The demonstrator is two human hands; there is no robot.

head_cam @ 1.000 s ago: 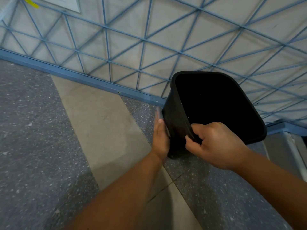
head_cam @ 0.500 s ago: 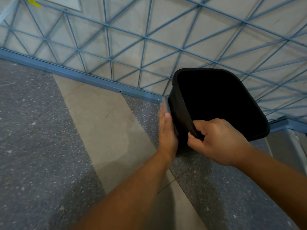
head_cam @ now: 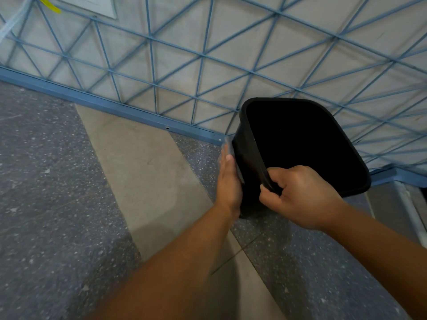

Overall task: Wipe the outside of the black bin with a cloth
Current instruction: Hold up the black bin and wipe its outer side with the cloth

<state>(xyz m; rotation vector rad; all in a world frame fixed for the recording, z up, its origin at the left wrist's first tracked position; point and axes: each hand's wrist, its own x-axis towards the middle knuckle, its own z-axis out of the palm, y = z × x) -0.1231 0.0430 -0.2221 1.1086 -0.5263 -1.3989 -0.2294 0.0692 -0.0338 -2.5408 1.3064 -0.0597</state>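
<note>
The black bin [head_cam: 248, 162] is tilted, its open mouth facing up and toward me, near the foot of the wall. My right hand [head_cam: 300, 195] grips its near rim, fingers curled over the edge. My left hand [head_cam: 228, 181] lies flat with straight fingers against the bin's left outer wall. A pale grey cloth [head_cam: 227, 144] shows as a thin strip past the fingertips, pressed between palm and bin; most of it is hidden.
A blue metal lattice [head_cam: 201, 56] covers the wall behind the bin, with a blue rail [head_cam: 111, 107] along its base. The floor has speckled grey and beige bands [head_cam: 143, 167]. A raised grey ledge [head_cam: 392, 204] sits at the right.
My left hand with the cloth has slid up the bin's left wall, away from me. The right hand keeps its grip on the rim.
</note>
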